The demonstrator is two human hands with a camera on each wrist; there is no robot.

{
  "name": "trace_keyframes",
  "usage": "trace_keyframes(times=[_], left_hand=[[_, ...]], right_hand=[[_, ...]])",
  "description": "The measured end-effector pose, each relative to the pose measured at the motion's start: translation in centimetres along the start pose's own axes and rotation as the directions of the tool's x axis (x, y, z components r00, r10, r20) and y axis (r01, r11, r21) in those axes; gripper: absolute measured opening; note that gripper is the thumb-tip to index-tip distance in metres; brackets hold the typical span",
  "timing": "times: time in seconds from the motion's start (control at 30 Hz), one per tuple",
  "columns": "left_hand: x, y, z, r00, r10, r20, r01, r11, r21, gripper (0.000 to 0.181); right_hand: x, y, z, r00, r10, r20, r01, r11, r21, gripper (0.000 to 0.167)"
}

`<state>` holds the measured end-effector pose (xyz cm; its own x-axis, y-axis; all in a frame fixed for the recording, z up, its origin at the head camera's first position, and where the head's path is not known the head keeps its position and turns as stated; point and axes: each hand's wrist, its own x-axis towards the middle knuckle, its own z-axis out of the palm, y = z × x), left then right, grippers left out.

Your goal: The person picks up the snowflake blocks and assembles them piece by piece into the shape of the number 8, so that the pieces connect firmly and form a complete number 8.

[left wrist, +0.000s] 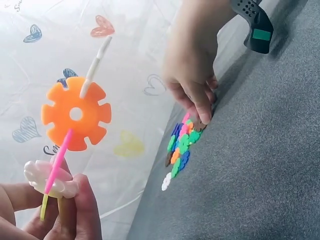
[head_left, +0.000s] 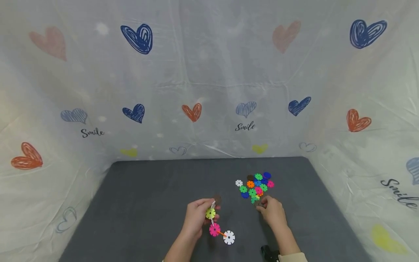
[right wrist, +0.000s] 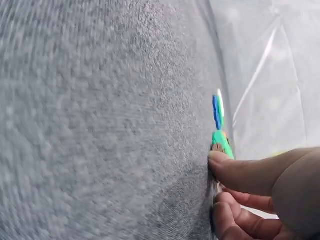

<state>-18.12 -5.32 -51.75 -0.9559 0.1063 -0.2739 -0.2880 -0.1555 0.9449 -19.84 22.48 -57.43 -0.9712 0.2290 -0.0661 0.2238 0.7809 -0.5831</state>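
above the table (head_left: 147, 203), a chain of notched discs (head_left: 214, 226) sits in the left hand (head_left: 195, 218), fingers pinching a white disc (left wrist: 34, 175), seemingly leaving the rest free; the right hand (head_left: 274, 213) pinches a brown disc (head_left: 258, 204) just beside the pile (head_left: 252, 192), probably easiest to reach.

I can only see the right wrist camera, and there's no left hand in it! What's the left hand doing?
Observer: The left hand holds a chain of notched discs.

Operator: Cool! Is there any orange in the chain?

Observer: Yes, an orange disc joins a pink disc to a white disc at the chain's lower end in the head view.

Operator: And is there any pink in the loose heap?

Observer: Yes, another pink disc lies at the right edge of the loose heap in the head view.
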Motion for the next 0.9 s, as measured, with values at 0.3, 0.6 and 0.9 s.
trace_keyframes(times=[0.3,0.6,0.9], left_hand=[[0.1,0.2,0.1,0.998,0.031,-0.051,-0.03,0.999,0.02,0.035],[0.0,0.8,0.4,0.989,0.117,-0.09,-0.114,0.993,0.04,0.034],[-0.5,1.2,0.9,0.987,0.148,-0.055,-0.144,0.988,0.064,0.029]], right_hand=[[-0.9,-2.3,-1.0,0.995,-0.091,-0.035,0.096,0.966,0.239,0.012],[-4.0,-8.7,-0.9,0.857,-0.437,-0.273,0.514,0.756,0.406,0.009],[-4.2,-9.9,-0.2,0.767,-0.54,-0.347,0.64,0.684,0.351,0.01]])
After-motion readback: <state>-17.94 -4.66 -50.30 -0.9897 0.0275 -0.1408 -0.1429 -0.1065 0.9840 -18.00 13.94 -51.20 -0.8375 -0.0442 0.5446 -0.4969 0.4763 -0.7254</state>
